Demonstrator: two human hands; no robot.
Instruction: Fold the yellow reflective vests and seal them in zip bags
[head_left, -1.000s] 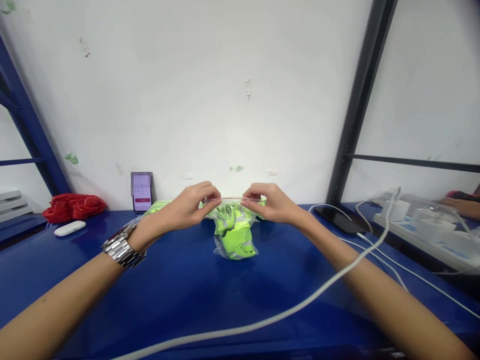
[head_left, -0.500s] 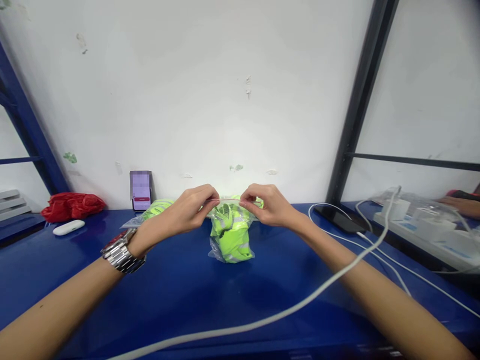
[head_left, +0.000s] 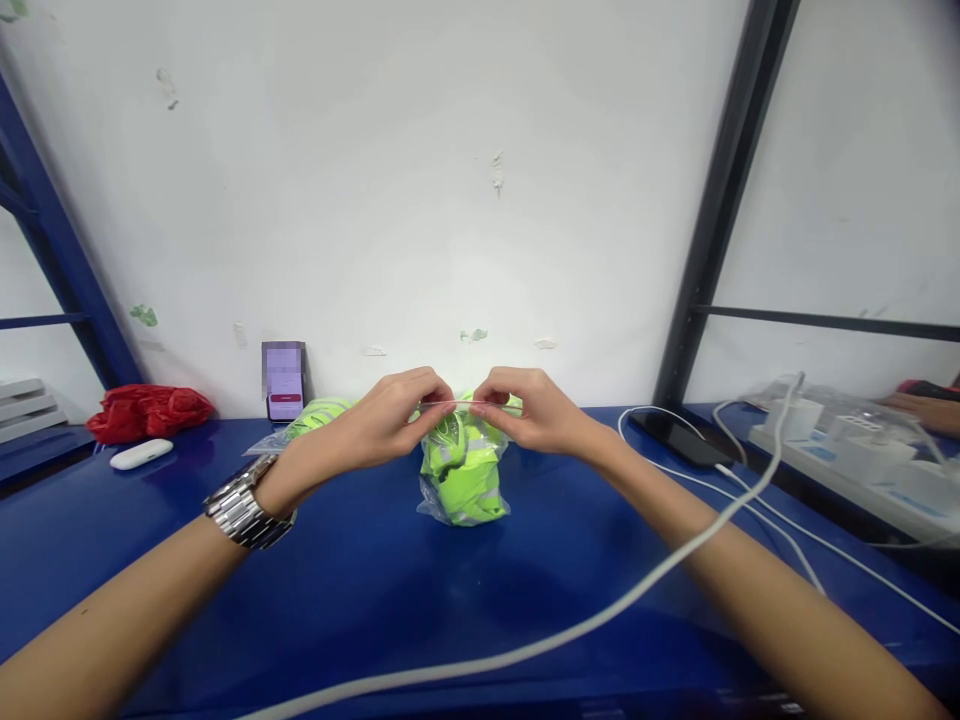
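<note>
Blue-painted tabletop (head_left: 450, 620) spread beneath a clear plastic bag (head_left: 466, 465) of neon-yellow fabric (head_left: 471, 490), which hung or stood upright near its far side. Being slick, the bag risked slipping loose and toppling if either pinch slackened. Left hand (head_left: 394, 415) and right hand (head_left: 526, 412) arched toward each other, thumbs and fingertips gripping the bag's thin top edge (head_left: 463, 403).
</note>
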